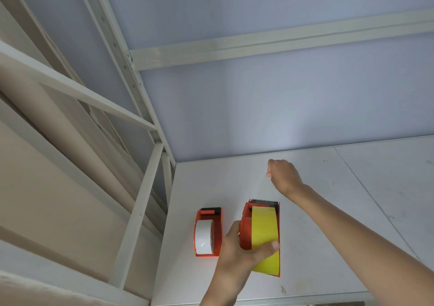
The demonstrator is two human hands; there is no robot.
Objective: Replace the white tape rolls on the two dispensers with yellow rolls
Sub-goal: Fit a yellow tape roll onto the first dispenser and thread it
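We work on a white surface (328, 223) set into a shelving bay, with a pale blue back wall (258, 108) at its far edge and white metal uprights (138, 202) closing the left side. To the right the board lies bare and open; the near edge runs just below our forearms.

Our left hand (244, 247) grips the larger orange dispenser (246, 226) from the side, thumb pressed on the yellow tape roll (264, 230) seated in it. Our right hand (284, 174) is pinched shut beyond the serrated cutter (264, 200), fingers closed on a faint, nearly clear strip of tape (260, 186) stretched up from the dispenser.

Just left of it, apart from our hand, the smaller orange dispenser (209, 230) rests flat and carries a white tape roll (203, 236).
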